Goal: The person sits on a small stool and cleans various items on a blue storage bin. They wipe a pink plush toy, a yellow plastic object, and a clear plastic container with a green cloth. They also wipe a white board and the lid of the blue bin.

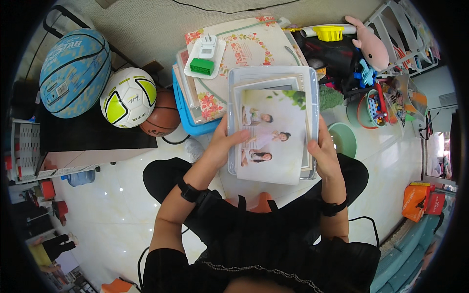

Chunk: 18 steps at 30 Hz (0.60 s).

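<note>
A clear plastic tray is held between my two hands, above my lap. My left hand grips its left side, with the thumb over a large printed photo sheet. On the right side, my right hand holds the tray's edge. The photo sheet lies on top of further papers or frames inside the tray and reaches past its near edge. Beyond the tray, a flower-patterned album or box carries a white foam dish with a white plug device and a green toy brick.
At the left, a blue basketball, a white football and a brown basketball sit by a black tabletop. A blue bin stands under the album. At the right are a green basin, a toy bucket and a pink plush toy.
</note>
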### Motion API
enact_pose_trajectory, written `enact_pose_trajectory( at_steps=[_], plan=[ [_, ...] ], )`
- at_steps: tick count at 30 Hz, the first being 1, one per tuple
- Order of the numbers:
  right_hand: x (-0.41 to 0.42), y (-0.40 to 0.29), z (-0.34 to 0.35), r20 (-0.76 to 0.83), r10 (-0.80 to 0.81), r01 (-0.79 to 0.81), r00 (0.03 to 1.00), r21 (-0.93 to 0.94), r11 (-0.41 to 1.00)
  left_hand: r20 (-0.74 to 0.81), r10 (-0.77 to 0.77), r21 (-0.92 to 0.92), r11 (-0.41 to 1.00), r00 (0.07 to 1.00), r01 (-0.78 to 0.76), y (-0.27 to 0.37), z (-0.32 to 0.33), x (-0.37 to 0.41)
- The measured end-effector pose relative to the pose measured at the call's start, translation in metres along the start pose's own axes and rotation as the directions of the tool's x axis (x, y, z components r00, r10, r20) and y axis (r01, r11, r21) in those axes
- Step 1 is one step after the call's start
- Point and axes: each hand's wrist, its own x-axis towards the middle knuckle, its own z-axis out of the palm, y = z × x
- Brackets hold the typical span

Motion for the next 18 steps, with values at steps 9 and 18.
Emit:
enact_pose_trajectory(
  at_steps=[9, 18],
  plan=[
    [-0.062, 0.038, 0.031, 0.086, 0.280, -0.282, 0.956, 0.011, 0.959, -0.199, 0.138, 0.176, 0.979, 0.970, -0.103, -0.053, -0.018, -0.101],
    [-0.090, 0.057, 0.021, 0.083, 0.331, -0.340, 0.940, 0.147, 0.929, -0.200, 0.099, 0.192, 0.980, 0.975, -0.060, -0.066, -0.004, -0.116]
  ],
)
